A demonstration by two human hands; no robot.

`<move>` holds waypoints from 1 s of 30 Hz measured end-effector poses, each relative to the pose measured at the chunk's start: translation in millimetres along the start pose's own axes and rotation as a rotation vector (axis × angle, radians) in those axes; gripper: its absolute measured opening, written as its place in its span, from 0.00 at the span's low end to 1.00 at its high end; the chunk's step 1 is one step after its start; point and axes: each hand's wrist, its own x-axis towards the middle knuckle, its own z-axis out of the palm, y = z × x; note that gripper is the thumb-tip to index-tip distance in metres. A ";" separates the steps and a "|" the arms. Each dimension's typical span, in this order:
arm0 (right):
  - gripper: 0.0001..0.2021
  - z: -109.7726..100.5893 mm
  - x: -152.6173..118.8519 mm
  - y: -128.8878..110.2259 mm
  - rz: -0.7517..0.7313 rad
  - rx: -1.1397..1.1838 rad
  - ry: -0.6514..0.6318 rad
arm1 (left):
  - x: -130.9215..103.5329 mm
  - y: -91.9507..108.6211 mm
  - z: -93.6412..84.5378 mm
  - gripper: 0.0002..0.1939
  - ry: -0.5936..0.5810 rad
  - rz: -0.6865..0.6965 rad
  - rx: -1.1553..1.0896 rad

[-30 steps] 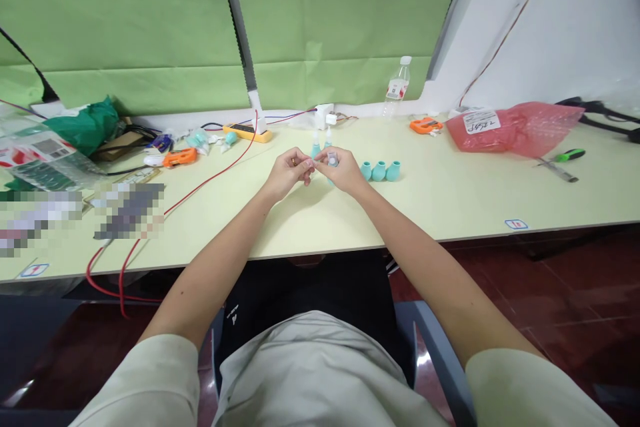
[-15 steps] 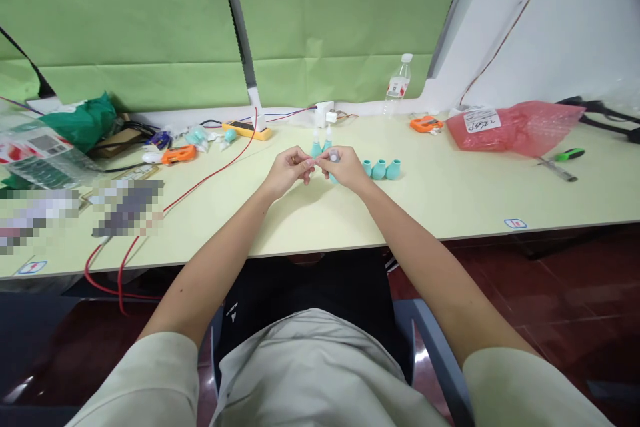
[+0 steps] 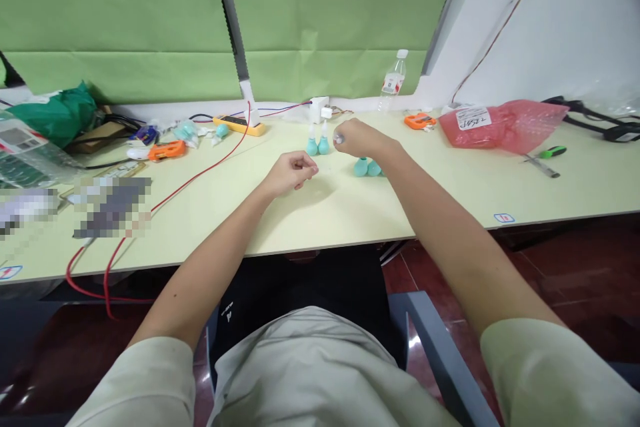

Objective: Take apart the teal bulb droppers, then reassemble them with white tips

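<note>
My right hand (image 3: 361, 139) is raised over the table, fingers closed round a teal squeeze bulb; only a small pale part of its tip (image 3: 339, 139) shows at the fingers. Lower and to the left, my left hand (image 3: 291, 173) has its fingers curled and the thumb against a fingertip; what they hold, if anything, is too small to make out. Two teal bulbs with white nozzles (image 3: 318, 145) stand upright beyond and between my hands. Under my right wrist sit teal bulbs without nozzles (image 3: 361, 167), one partly hidden by the forearm.
A clear bottle (image 3: 393, 83) and an orange-handled tool (image 3: 420, 121) stand at the back right, near a red bubble-wrap bag (image 3: 500, 125) and a green-handled tool (image 3: 553, 152). Leftward lie a yellow multimeter (image 3: 240, 125), another orange tool (image 3: 167, 149) and a red cable (image 3: 200, 177).
My hands have come apart. My right hand has moved up and right with the bulb, to beside the two nozzled bulbs. My left hand stays nearly in place.
</note>
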 end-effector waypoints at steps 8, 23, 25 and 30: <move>0.09 15.3 28.0 -0.9 0.016 -0.184 -0.418 | -7.5 -1.3 3.8 0.08 -0.320 0.092 0.585; 0.09 12.3 43.1 -17.9 0.002 -0.273 -0.565 | -6.8 -1.0 3.7 0.10 -0.337 0.070 0.604; 0.09 13.5 44.5 -16.3 0.004 -0.255 -0.566 | -6.6 -1.7 3.7 0.11 -0.336 0.069 0.603; 0.13 23.3 49.4 -6.1 0.027 -0.179 -0.497 | -6.2 -3.1 3.9 0.11 -0.335 0.063 0.593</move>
